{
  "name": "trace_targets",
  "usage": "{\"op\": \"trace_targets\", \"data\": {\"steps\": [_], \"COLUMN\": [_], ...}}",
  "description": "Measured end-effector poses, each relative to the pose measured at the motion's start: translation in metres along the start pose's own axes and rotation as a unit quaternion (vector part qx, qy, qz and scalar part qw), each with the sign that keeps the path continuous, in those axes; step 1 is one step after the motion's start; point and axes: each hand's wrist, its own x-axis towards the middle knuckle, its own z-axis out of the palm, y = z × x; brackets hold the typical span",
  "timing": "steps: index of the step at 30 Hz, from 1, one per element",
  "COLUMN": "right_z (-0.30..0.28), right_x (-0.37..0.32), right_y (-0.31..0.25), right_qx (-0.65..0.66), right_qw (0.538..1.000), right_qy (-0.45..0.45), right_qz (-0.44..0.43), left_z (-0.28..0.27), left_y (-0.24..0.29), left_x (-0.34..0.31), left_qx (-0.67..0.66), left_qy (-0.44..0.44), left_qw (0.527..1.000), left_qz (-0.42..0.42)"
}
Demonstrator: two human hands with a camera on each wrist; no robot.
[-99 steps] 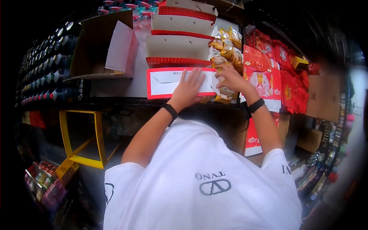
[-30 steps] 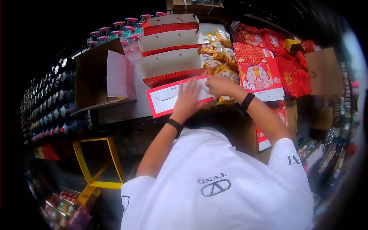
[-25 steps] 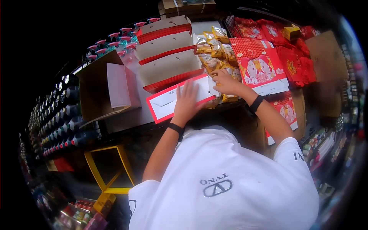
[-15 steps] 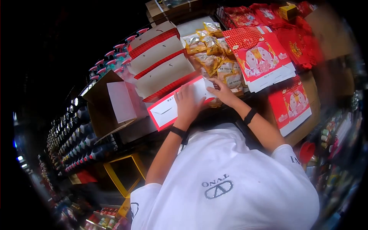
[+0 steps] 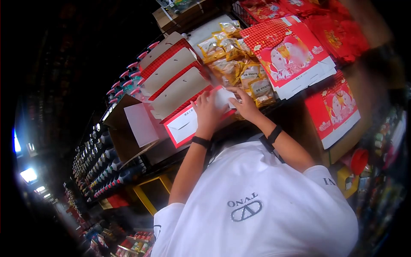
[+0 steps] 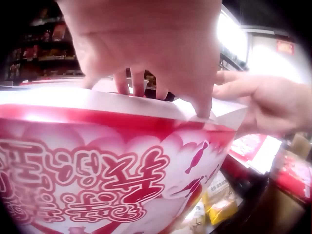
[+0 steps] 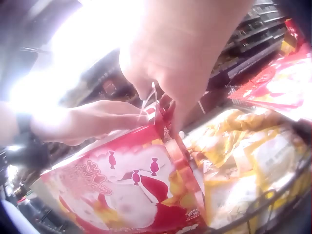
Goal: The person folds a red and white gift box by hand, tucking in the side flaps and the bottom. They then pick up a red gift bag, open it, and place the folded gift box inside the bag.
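Note:
A red-bordered white gift box (image 5: pixel 182 127) lies near the shelf's front edge with a plain white face up. My left hand (image 5: pixel 207 115) rests across that face, palm raised, fingers reaching to the far edge and thumb near the front edge. At the box's right end, my right hand (image 5: pixel 245 106) pinches the white end flap (image 6: pixel 229 113) between thumb and fingers. In the right wrist view, the printed side of the box (image 7: pixel 124 187) faces the camera, and the right fingertips are partly hidden at the corner.
Several open boxes (image 5: pixel 182 85) stand in a row behind. Yellow snack packets (image 5: pixel 233 70) lie to the right, beside stacked flat red boxes (image 5: pixel 295 58). An open carton (image 5: pixel 141 124) stands left, near dark bottles (image 5: pixel 102 160). A yellow frame (image 5: pixel 152 192) is below.
The head view has turned counterclockwise, tilting the scene. My left fingers, flatter earlier, now reach to the box's far edge. My right hand has stayed working at the box's right end.

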Motion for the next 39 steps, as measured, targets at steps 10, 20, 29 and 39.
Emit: {"op": "trace_targets", "data": {"steps": [10, 20, 29, 39], "right_z": [0.009, 0.012, 0.009, 0.005], "right_x": [0.003, 0.003, 0.011, 0.01], "right_y": [0.001, 0.004, 0.007, 0.01], "right_qx": [-0.225, -0.18, -0.114, -0.086], "right_qw": [0.969, 0.975, 0.981, 0.983], "right_qy": [0.041, 0.097, 0.152, 0.161], "right_qz": [-0.092, -0.083, -0.039, -0.016], "left_z": [0.011, 0.017, 0.015, 0.014], "left_y": [-0.001, 0.001, 0.009, 0.012], "left_x": [-0.005, -0.003, -0.004, -0.005], "left_qx": [0.051, 0.065, 0.078, 0.091], "left_qy": [0.055, 0.041, 0.06, 0.056], "left_qw": [0.997, 0.997, 0.995, 0.994], "left_qz": [0.022, 0.027, 0.032, 0.037]}}
